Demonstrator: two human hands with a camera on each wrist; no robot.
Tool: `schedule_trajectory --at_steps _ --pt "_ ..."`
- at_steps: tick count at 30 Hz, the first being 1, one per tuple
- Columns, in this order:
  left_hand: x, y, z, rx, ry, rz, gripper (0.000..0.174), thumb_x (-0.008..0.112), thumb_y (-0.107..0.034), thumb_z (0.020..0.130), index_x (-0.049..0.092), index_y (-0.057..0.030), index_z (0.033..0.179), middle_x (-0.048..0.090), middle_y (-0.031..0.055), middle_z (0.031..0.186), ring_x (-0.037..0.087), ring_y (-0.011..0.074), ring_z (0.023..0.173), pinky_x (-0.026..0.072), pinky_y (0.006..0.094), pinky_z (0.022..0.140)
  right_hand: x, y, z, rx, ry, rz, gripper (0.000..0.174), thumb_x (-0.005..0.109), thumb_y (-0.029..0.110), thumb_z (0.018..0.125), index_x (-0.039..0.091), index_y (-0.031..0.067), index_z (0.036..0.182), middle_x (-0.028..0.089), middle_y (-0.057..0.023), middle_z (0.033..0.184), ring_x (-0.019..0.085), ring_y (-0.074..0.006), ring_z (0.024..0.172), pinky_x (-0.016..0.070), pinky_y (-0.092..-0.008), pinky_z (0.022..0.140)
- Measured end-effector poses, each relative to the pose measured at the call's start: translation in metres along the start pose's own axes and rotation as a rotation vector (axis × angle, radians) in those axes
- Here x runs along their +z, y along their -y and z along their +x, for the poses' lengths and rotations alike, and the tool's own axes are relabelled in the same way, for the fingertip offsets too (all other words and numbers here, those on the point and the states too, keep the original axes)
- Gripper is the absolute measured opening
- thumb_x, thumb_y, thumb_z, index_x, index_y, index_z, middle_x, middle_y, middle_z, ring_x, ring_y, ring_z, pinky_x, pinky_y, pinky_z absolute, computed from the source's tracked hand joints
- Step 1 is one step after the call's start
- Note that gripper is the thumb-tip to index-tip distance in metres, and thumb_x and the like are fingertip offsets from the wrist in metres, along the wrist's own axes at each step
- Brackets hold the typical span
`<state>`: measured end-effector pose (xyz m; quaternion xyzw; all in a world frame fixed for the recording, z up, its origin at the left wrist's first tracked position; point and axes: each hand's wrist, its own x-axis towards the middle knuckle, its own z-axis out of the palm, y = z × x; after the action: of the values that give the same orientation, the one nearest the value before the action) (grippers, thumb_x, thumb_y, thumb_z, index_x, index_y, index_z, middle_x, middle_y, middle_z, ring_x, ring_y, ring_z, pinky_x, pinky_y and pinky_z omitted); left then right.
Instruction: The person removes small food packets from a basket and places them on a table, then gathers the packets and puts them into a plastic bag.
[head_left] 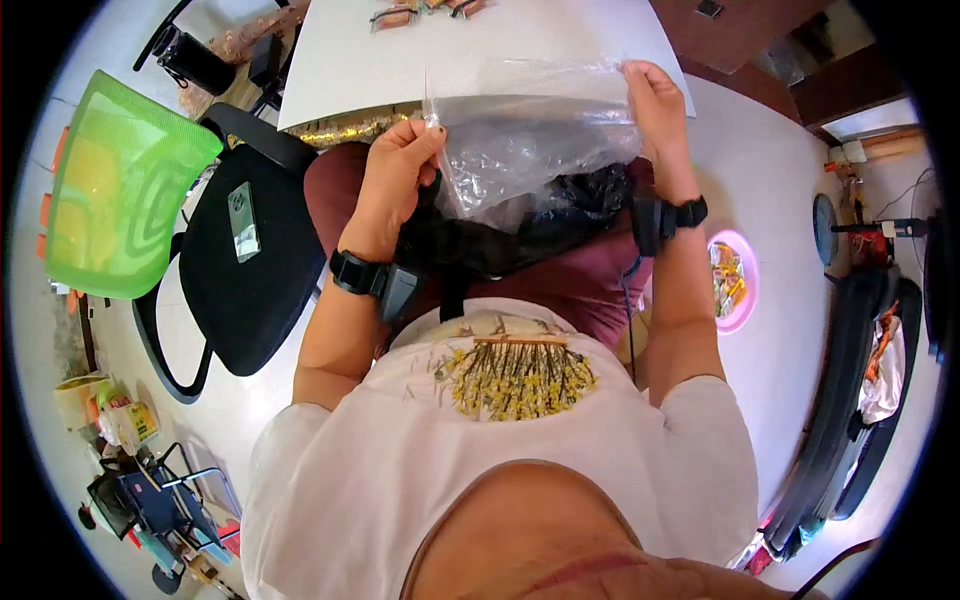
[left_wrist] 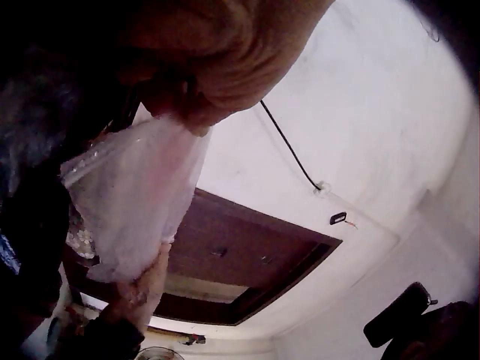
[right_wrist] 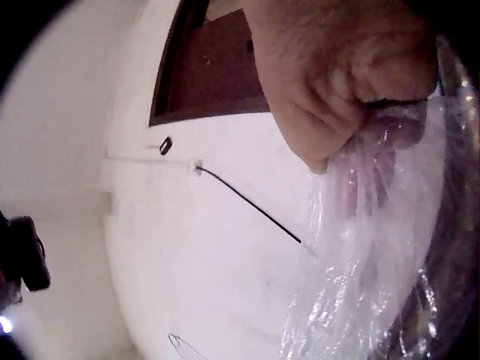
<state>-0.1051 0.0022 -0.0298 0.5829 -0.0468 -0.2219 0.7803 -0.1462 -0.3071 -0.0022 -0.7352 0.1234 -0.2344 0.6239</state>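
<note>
A clear plastic bag [head_left: 540, 130] is stretched between both hands above the person's lap. My left hand [head_left: 405, 165] pinches its left edge between thumb and fingers. At the opposite upper corner my right hand [head_left: 658, 110] grips the plastic, and in the right wrist view its fingers show through the film of the bag [right_wrist: 352, 262]. In the left wrist view the bag [left_wrist: 139, 195] hangs down from the pinching fingers. Dark crinkled plastic [head_left: 585, 200] lies on the lap beneath the bag.
Ahead is a white table [head_left: 350, 75] with several small wrapped packets [head_left: 395, 17] at its far side. A black chair seat [head_left: 245, 270] with a phone [head_left: 243, 222] on it stands at left. To the right sits a pink basin [head_left: 752, 285] holding colourful packets.
</note>
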Motion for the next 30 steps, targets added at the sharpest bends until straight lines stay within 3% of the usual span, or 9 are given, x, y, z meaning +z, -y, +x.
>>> schedule_trajectory --at_steps 2,3,6,9,12,14,17,26,30 --pt "0.003 -0.002 0.005 0.002 0.005 -0.009 0.018 0.061 -0.014 0.089 0.056 -0.0086 0.073 0.055 -0.0013 0.063 0.045 0.0051 0.051 0.0327 0.0182 0.045 0.003 0.004 0.034 -0.187 -0.015 -0.212 0.02 0.059 0.019 0.091 0.066 0.0004 0.09 0.062 0.003 0.08 0.056 -0.0077 0.073 0.0471 -0.0249 0.065" --pt "0.004 -0.002 0.008 -0.008 0.007 -0.023 0.015 0.06 -0.014 0.09 0.057 -0.0078 0.076 0.055 -0.001 0.065 0.049 0.0052 0.054 0.0338 0.0179 0.045 0.005 0.009 0.052 -0.266 -0.026 -0.318 0.022 0.062 0.021 0.088 0.066 -0.0001 0.092 0.066 -0.0031 0.084 0.061 -0.0129 0.077 0.0483 -0.0273 0.069" --pt "0.019 -0.002 0.023 -0.019 -0.078 -0.051 0.013 0.06 -0.015 0.09 0.057 -0.0073 0.079 0.056 -0.0011 0.066 0.053 0.0064 0.057 0.0362 0.0183 0.046 0.021 0.023 0.099 -0.488 -0.069 -0.52 0.025 0.067 0.024 0.083 0.065 0.0009 0.092 0.066 -0.0099 0.083 0.062 -0.0168 0.074 0.0483 -0.0281 0.069" --pt "0.031 0.0 0.042 0.009 -0.142 -0.065 0.012 0.059 -0.016 0.091 0.057 -0.0059 0.085 0.059 0.0012 0.071 0.056 0.0086 0.059 0.0397 0.0201 0.049 0.052 0.064 0.087 -0.879 -0.198 -0.696 0.016 0.059 0.013 0.088 0.065 0.0082 0.102 0.064 -0.0118 0.106 0.062 -0.0252 0.089 0.0498 -0.0355 0.077" --pt "0.039 0.004 0.056 0.032 -0.195 -0.115 0.012 0.061 -0.016 0.09 0.057 -0.0056 0.085 0.059 0.0017 0.071 0.057 0.0094 0.059 0.0407 0.0213 0.048 0.075 0.034 0.072 -0.809 0.035 -0.599 0.028 0.071 0.024 0.078 0.065 0.0009 0.091 0.064 -0.014 0.083 0.062 -0.0205 0.073 0.049 -0.0299 0.068" --pt "0.042 0.009 0.064 0.054 -0.201 -0.142 0.012 0.062 -0.016 0.089 0.057 -0.0055 0.084 0.059 0.0015 0.07 0.055 0.0095 0.058 0.0404 0.0218 0.047 0.091 0.031 0.035 -0.41 0.406 -0.417 0.03 0.075 0.021 0.073 0.064 -0.0001 0.091 0.064 -0.0124 0.082 0.062 -0.0203 0.073 0.0495 -0.031 0.067" --pt "0.049 0.015 0.071 0.089 -0.227 -0.181 0.013 0.064 -0.016 0.087 0.057 -0.0063 0.082 0.057 0.0007 0.067 0.052 0.0089 0.054 0.0384 0.0217 0.045 0.098 0.019 0.012 -0.363 0.58 -0.373 0.031 0.077 0.019 0.069 0.064 -0.0013 0.088 0.064 -0.012 0.082 0.062 -0.0205 0.073 0.0496 -0.031 0.067" --pt "0.056 0.009 0.078 0.057 -0.248 -0.192 0.014 0.066 -0.015 0.086 0.057 -0.0075 0.079 0.053 -0.0012 0.064 0.046 0.0078 0.05 0.0334 0.0214 0.042 0.097 -0.006 0.021 -0.085 0.69 -0.285 0.027 0.076 0.019 0.073 0.063 -0.0001 0.087 0.063 -0.0077 0.077 0.06 -0.0153 0.07 0.0492 -0.0284 0.065" --pt "0.055 0.006 0.077 0.022 -0.21 -0.199 0.014 0.066 -0.017 0.086 0.057 -0.0091 0.08 0.053 -0.0023 0.064 0.046 0.0066 0.05 0.0328 0.0212 0.041 0.101 -0.01 0.02 -0.118 0.629 -0.241 0.027 0.075 0.021 0.077 0.062 0.0006 0.089 0.064 -0.0064 0.076 0.06 -0.0129 0.07 0.0488 -0.0271 0.064"
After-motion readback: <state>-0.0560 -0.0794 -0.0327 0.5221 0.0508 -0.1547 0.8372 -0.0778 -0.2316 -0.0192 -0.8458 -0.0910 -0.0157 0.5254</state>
